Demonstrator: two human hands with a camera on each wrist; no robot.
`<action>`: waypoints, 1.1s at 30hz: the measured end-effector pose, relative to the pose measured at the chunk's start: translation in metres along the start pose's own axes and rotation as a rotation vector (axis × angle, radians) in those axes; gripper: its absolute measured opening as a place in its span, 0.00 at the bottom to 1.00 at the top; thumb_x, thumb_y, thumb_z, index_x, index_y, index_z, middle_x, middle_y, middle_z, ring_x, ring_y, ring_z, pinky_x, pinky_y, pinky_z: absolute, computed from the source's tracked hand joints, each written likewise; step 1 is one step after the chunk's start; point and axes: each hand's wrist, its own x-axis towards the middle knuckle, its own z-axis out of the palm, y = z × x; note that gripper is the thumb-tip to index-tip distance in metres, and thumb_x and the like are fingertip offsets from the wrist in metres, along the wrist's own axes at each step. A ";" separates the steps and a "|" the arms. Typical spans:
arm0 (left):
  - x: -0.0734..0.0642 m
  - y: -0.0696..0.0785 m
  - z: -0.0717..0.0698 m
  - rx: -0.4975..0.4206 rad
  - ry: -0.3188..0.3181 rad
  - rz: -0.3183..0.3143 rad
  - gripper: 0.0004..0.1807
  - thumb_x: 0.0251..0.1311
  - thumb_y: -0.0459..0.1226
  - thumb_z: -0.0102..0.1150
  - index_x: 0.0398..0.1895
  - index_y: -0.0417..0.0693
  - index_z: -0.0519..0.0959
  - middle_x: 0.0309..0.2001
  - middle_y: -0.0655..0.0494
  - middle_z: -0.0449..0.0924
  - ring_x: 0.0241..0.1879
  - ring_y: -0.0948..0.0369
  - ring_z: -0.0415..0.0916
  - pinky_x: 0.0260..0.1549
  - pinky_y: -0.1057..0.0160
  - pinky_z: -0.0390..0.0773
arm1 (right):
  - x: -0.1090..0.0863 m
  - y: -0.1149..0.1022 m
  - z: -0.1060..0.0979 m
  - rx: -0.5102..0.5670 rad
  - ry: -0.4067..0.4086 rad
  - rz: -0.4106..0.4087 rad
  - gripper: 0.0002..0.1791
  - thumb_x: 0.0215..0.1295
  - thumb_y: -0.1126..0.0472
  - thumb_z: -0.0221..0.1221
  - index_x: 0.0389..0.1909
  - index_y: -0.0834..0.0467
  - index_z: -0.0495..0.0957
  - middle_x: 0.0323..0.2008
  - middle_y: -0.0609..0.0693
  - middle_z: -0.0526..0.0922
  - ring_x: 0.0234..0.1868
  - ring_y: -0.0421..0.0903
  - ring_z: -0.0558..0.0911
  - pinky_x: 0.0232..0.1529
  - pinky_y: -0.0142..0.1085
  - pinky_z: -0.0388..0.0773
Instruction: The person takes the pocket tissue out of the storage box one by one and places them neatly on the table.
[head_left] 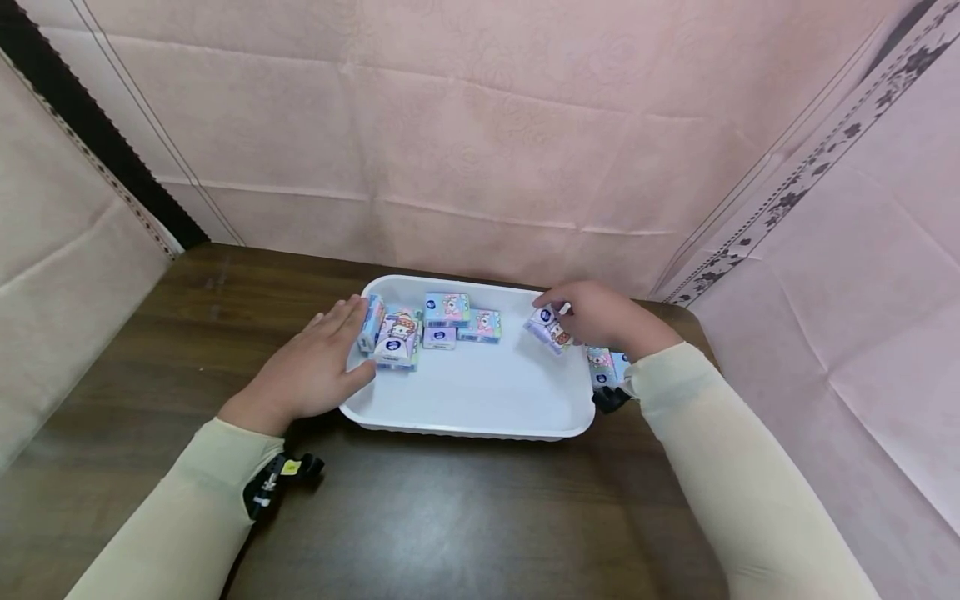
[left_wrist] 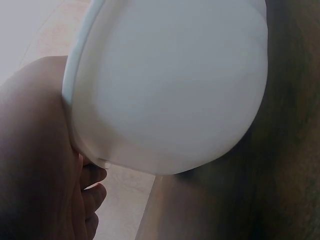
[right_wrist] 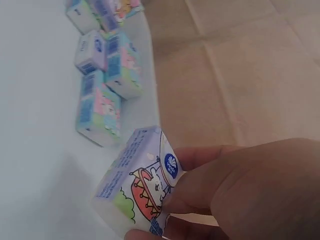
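A white tray (head_left: 472, 392) stands on the brown table with several small tissue packs (head_left: 447, 309) in its left half. My left hand (head_left: 311, 362) rests against the tray's left rim, its fingers extended and thumb over the near corner. Over the tray's right end, my right hand (head_left: 603, 315) pinches a purple-and-white tissue pack (head_left: 547, 327) between thumb and fingers. In the right wrist view this pack (right_wrist: 145, 185) is tilted and shows a cartoon print and a blue oval logo. The left wrist view shows mostly the tray's outer wall (left_wrist: 170, 85).
More tissue packs (head_left: 602, 367) lie on the table just beyond the tray's right edge, partly covered by the right forearm. Pale cloth walls (head_left: 480, 150) rise behind and at both sides. The wooden table (head_left: 435, 517) extends in front of the tray.
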 end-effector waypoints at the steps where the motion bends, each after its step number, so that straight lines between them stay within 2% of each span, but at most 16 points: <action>1: 0.000 0.000 0.000 -0.001 -0.001 0.000 0.56 0.82 0.61 0.52 0.94 0.47 0.34 0.95 0.47 0.31 0.94 0.40 0.34 0.89 0.31 0.43 | -0.003 0.002 -0.003 0.033 0.006 0.017 0.23 0.83 0.65 0.58 0.71 0.45 0.86 0.66 0.51 0.85 0.46 0.50 0.87 0.40 0.39 0.90; 6: 0.000 0.000 0.000 0.004 0.001 0.001 0.56 0.82 0.61 0.52 0.94 0.47 0.33 0.95 0.47 0.31 0.94 0.40 0.34 0.89 0.31 0.44 | -0.019 0.004 -0.018 0.219 -0.002 0.104 0.23 0.85 0.64 0.56 0.72 0.44 0.86 0.70 0.55 0.81 0.58 0.55 0.83 0.41 0.39 0.92; 10: -0.001 -0.002 0.000 0.000 0.003 0.001 0.56 0.81 0.61 0.53 0.95 0.48 0.33 0.95 0.47 0.31 0.94 0.40 0.34 0.89 0.31 0.44 | -0.029 0.008 -0.031 0.212 -0.004 0.097 0.24 0.86 0.64 0.56 0.75 0.46 0.84 0.74 0.57 0.80 0.61 0.57 0.85 0.44 0.40 0.94; 12: -0.001 -0.002 0.000 -0.003 0.003 0.000 0.56 0.81 0.61 0.53 0.95 0.48 0.33 0.95 0.47 0.31 0.94 0.40 0.33 0.89 0.31 0.44 | -0.032 0.013 -0.036 0.157 0.013 0.089 0.23 0.86 0.64 0.56 0.74 0.47 0.84 0.73 0.58 0.81 0.60 0.56 0.87 0.44 0.39 0.94; 16: -0.001 -0.001 0.000 -0.005 0.002 0.001 0.56 0.81 0.61 0.53 0.95 0.48 0.33 0.95 0.48 0.31 0.94 0.41 0.33 0.89 0.31 0.43 | -0.039 0.028 -0.040 0.125 0.028 0.105 0.22 0.84 0.64 0.59 0.73 0.50 0.85 0.65 0.59 0.87 0.53 0.54 0.90 0.42 0.39 0.93; 20: 0.000 -0.001 0.000 -0.004 0.001 0.003 0.56 0.81 0.60 0.53 0.95 0.47 0.34 0.95 0.47 0.31 0.94 0.40 0.33 0.89 0.31 0.43 | -0.047 0.050 -0.039 0.124 0.024 0.129 0.23 0.81 0.66 0.60 0.72 0.55 0.84 0.58 0.61 0.90 0.45 0.51 0.90 0.40 0.40 0.91; 25: 0.000 -0.001 0.001 -0.001 -0.001 0.004 0.56 0.82 0.60 0.52 0.95 0.47 0.33 0.95 0.47 0.31 0.94 0.40 0.33 0.90 0.31 0.43 | -0.052 0.079 -0.034 0.150 0.018 0.183 0.24 0.77 0.69 0.61 0.71 0.60 0.84 0.52 0.63 0.90 0.40 0.51 0.90 0.37 0.41 0.92; 29: 0.000 -0.001 0.002 -0.003 0.002 0.004 0.56 0.82 0.60 0.53 0.95 0.48 0.33 0.95 0.47 0.31 0.94 0.40 0.34 0.89 0.31 0.44 | -0.058 0.103 -0.029 0.162 -0.009 0.246 0.25 0.77 0.67 0.62 0.72 0.61 0.83 0.54 0.65 0.87 0.40 0.53 0.88 0.37 0.43 0.92; 33: 0.001 -0.002 0.002 -0.003 0.002 0.004 0.56 0.82 0.60 0.53 0.95 0.48 0.33 0.95 0.48 0.30 0.94 0.41 0.33 0.89 0.31 0.44 | -0.064 0.126 -0.025 0.223 -0.039 0.311 0.26 0.78 0.66 0.61 0.75 0.61 0.80 0.59 0.67 0.85 0.42 0.52 0.88 0.41 0.46 0.93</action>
